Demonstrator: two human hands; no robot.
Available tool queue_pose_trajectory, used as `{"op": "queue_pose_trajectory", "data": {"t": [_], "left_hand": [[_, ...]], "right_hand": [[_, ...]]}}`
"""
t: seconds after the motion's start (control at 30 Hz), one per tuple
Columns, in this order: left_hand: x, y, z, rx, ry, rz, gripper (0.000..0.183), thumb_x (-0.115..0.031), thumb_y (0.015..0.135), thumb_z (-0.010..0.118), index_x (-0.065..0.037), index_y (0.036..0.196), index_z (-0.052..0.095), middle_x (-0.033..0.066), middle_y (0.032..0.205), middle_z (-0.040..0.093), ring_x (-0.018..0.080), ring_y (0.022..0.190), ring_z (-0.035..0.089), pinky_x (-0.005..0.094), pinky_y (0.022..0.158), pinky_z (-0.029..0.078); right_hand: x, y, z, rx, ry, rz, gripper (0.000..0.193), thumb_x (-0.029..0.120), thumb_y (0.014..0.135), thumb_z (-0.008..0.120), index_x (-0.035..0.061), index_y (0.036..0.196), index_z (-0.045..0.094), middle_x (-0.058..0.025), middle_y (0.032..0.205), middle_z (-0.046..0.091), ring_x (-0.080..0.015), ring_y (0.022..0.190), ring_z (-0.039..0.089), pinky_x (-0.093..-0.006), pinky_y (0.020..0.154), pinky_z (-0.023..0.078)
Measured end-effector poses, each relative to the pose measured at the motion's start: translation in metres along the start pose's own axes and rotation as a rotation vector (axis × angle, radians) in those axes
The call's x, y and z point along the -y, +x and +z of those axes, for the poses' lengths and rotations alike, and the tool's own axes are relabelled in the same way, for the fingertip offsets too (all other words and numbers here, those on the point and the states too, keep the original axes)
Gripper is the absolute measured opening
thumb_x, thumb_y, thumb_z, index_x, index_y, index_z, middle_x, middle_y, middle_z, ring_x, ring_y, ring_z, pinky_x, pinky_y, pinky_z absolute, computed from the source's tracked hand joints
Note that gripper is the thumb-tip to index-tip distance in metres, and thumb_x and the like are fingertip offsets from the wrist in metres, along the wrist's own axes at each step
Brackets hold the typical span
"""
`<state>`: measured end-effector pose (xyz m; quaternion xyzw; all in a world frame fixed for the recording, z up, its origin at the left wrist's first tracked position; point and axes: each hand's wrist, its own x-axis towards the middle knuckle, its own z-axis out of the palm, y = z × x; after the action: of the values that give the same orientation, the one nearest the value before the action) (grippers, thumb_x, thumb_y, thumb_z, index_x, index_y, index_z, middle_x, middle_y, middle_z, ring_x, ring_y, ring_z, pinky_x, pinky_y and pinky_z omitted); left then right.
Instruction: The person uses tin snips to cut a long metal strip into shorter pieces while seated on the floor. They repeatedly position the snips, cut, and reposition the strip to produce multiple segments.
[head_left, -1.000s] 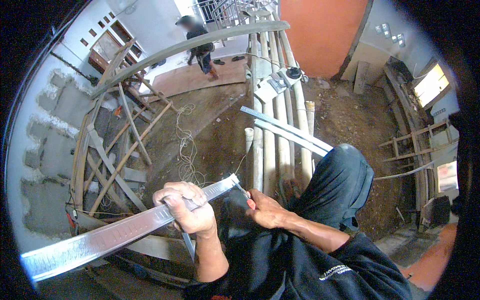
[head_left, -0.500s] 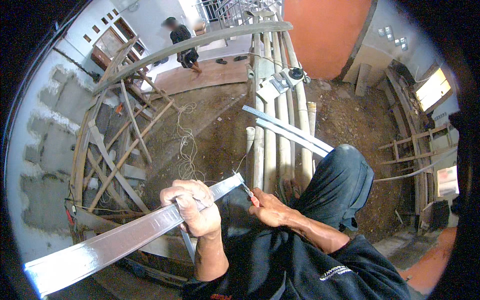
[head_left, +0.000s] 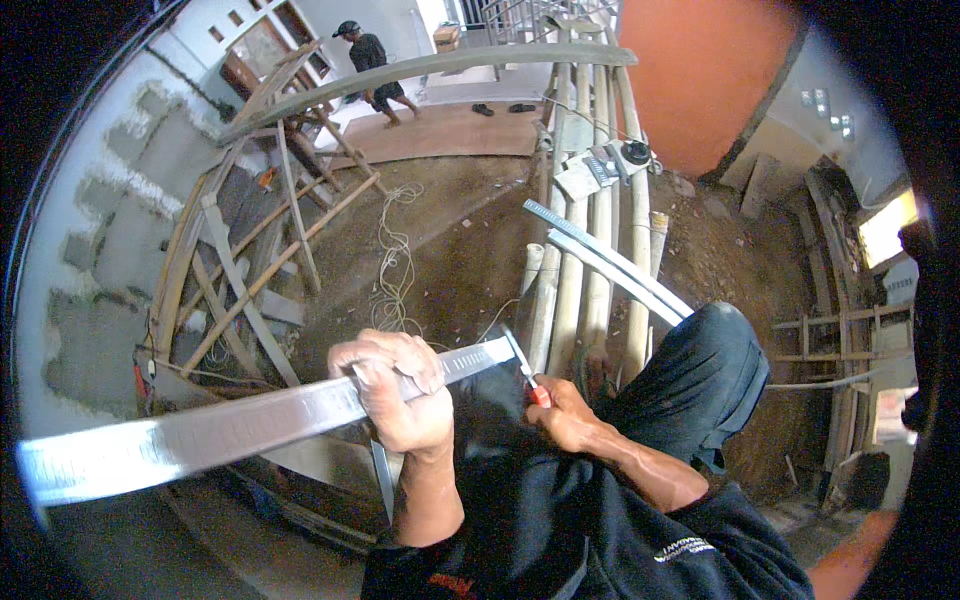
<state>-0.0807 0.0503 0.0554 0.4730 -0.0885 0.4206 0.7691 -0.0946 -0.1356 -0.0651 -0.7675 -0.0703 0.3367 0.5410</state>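
My left hand (head_left: pixel 395 385) is closed around a long, shiny metal channel (head_left: pixel 250 425), which slants from the far left up to its short end in front of me. In my right hand (head_left: pixel 568 415) is a red-handled metal hand tool (head_left: pixel 537 393), gripped by its handle. The tool's thin metal end meets or lies just beside the channel's right end; its exact kind is too small to tell. Two more metal channels (head_left: pixel 610 265) lie across bamboo poles (head_left: pixel 565 310), reaching toward my raised knee (head_left: pixel 705 370).
A power tool (head_left: pixel 605 168) rests on the poles. Tangled cord (head_left: pixel 395 260) lies on the dirt floor. Wooden framing (head_left: pixel 250 270) stands at left, and a curved beam (head_left: pixel 430 68) crosses the far side. A person (head_left: pixel 372 70) walks near a board (head_left: pixel 450 135). More timber (head_left: pixel 835 300) leans at right.
The held channel has tilted closer to level, its far left end rising. My right hand and the tool moved up and right with its short end. The view has shifted, and the person has stepped.
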Motion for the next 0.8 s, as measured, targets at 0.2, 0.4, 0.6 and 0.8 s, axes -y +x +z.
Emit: {"op": "queue_pose_trajectory", "data": {"t": [0.2,0.4,0.6,0.8], "left_hand": [[-0.049,0.044,-0.071,-0.321,0.299,-0.328,0.031,-0.036,0.096,0.063,-0.014,0.082,0.047,-0.0031,0.064,0.043,0.0053,0.042,0.034,0.0217,0.038,0.029],[-0.020,-0.040,-0.169,-0.334,1.143,-0.491,0.038,-0.039,0.092,0.070,-0.003,0.099,0.059,0.0023,0.078,0.057,0.0170,0.070,0.054,0.0338,0.063,0.046],[-0.033,-0.242,-0.245,-0.115,1.653,-0.508,0.046,-0.039,0.088,0.071,-0.001,0.113,0.063,0.0171,0.099,0.062,0.0346,0.087,0.063,0.0440,0.076,0.050],[-0.058,-0.345,-0.276,-0.067,1.841,-0.892,0.056,-0.045,0.087,0.070,-0.002,0.123,0.061,0.0215,0.111,0.060,0.0403,0.098,0.061,0.0471,0.083,0.051]], "right_hand": [[-0.026,0.017,-0.027,-0.418,0.050,0.036,0.021,0.014,0.082,0.061,-0.0001,0.098,0.056,-0.0090,0.083,0.059,-0.0229,0.076,0.053,-0.0395,0.071,0.045],[-0.035,0.012,-0.035,-0.243,0.024,0.026,0.061,0.011,0.083,0.058,-0.0011,0.141,0.042,-0.0163,0.128,0.055,-0.0288,0.120,0.050,-0.0355,0.107,0.035],[-0.030,0.012,-0.023,-0.065,0.082,0.159,0.062,0.009,0.083,0.057,-0.0027,0.142,0.041,-0.0162,0.130,0.055,-0.0267,0.121,0.051,-0.0348,0.107,0.036],[-0.030,0.013,-0.017,0.012,0.090,0.118,0.051,0.008,0.084,0.052,0.0010,0.134,0.048,-0.0081,0.109,0.058,-0.0184,0.098,0.056,-0.0307,0.088,0.045]]}}
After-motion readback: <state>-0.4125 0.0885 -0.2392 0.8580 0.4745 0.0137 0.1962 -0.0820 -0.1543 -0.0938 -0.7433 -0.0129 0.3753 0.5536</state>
